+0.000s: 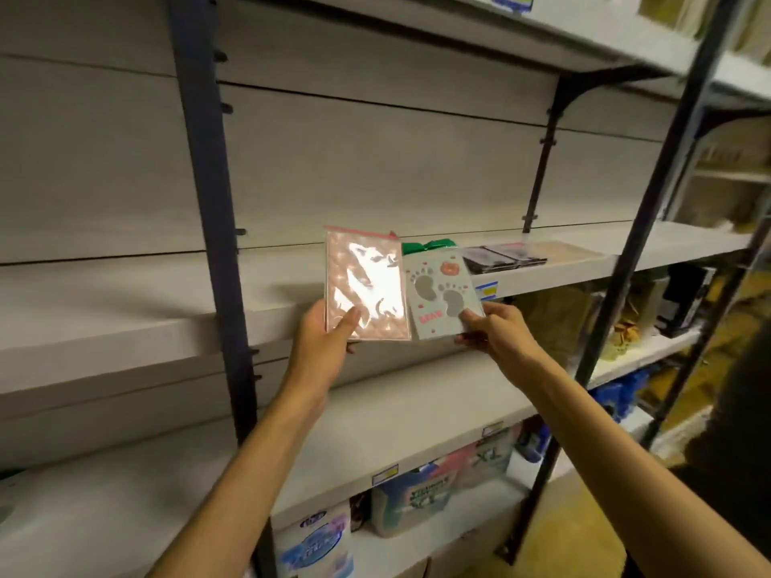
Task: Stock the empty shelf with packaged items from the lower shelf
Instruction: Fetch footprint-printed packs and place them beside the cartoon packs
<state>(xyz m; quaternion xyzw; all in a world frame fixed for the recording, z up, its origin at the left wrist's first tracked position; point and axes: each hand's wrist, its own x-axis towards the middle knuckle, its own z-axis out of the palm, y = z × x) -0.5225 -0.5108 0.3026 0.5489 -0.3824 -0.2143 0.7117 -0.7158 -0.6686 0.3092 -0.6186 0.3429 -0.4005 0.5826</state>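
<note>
At left, left hand [323, 327] pinching pink glossy packet [366, 284], holding it upright before shelf [125, 323] edge. Just beside it, right hand [496, 327] gripping footprint-print packet [442, 300] by lower corner. Farther right, flat packets [525, 254] lying on shelf. Step in hand: placing. Next move calling for laying both flat beside those.

Hands in view: 2, the left hand [323, 327] and the right hand [494, 327], each gripping 1 flat packet: a pink glossy packet [367, 285] and a grey footprint packet [442, 300], which makes 2 held. On the shelf [563, 273] behind them: 1 green packet [425, 246] and a row of flat dark packets [505, 256], at least 2, exact number unclear from blur. Below, 3 large bagged packs [413, 502] can be counted; more sit to the right, too blurred to count.
</note>
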